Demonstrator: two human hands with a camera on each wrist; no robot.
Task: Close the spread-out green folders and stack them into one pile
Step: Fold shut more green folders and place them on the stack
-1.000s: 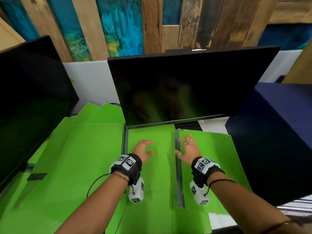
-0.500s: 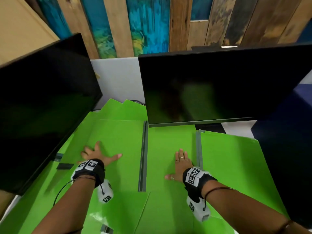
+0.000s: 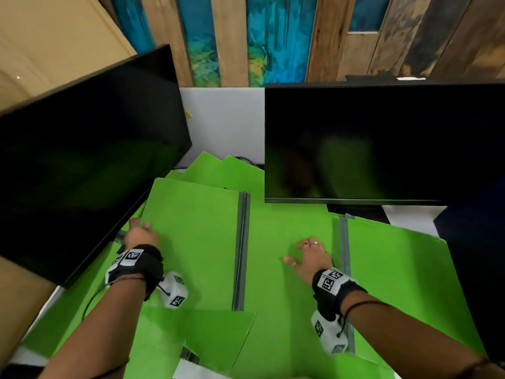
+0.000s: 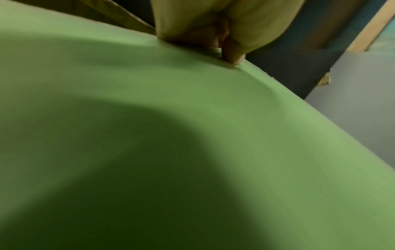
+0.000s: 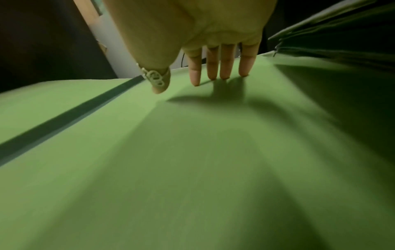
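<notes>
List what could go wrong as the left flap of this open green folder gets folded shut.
The left hand grips the left flap at its outer edge, right beside the left monitor; lifting it could knock the screen.

The right hand lies flat on the other flap; that flap could get dragged along.

Loose green folders underneath may slide off the desk's front edge.

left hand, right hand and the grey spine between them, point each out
left hand (image 3: 140, 236), head view, back of the hand
right hand (image 3: 311, 255), head view, back of the hand
grey spine (image 3: 240, 250), head view, mid-length of the strip

Left hand (image 3: 140, 236) fingertips under folder flap (image 3: 191, 242)
</notes>
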